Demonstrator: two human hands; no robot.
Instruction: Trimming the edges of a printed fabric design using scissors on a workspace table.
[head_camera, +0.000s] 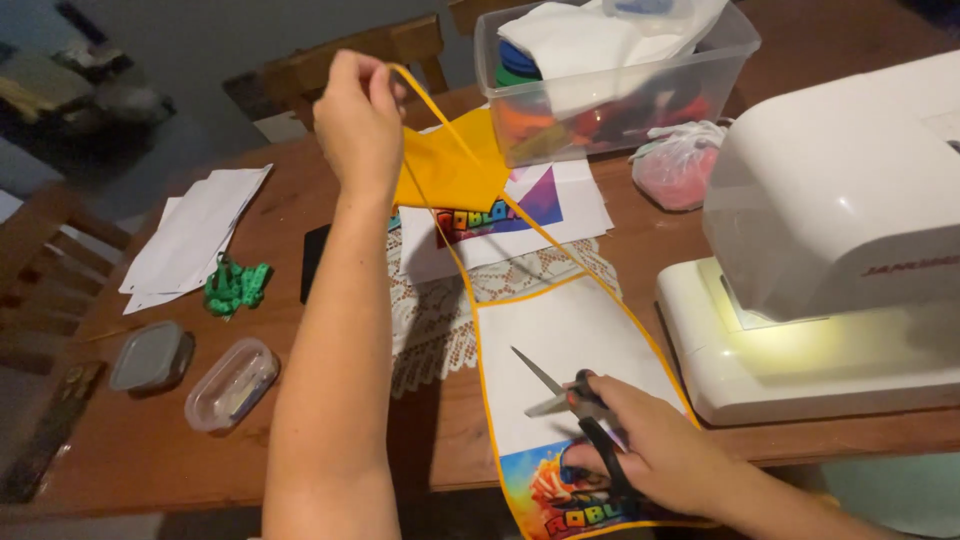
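Note:
My left hand (358, 122) is raised above the wooden table (140, 450), pinching a yellow strap (440, 120) and a yellow piece of fabric (455, 165). The strap runs down to a white fabric piece with yellow edging (570, 350) lying in front of me, with a colourful print at its near end. My right hand (655, 450) holds black-handled scissors (560, 390) with the blades apart, resting over the white fabric.
A white sewing machine (830, 230) with its lamp lit stands at the right. A clear plastic bin (610, 80) of fabrics sits at the back. Papers (195, 235), a green object (237, 285), two small lidded containers (190, 375) and a lace doily (440, 320) lie to the left.

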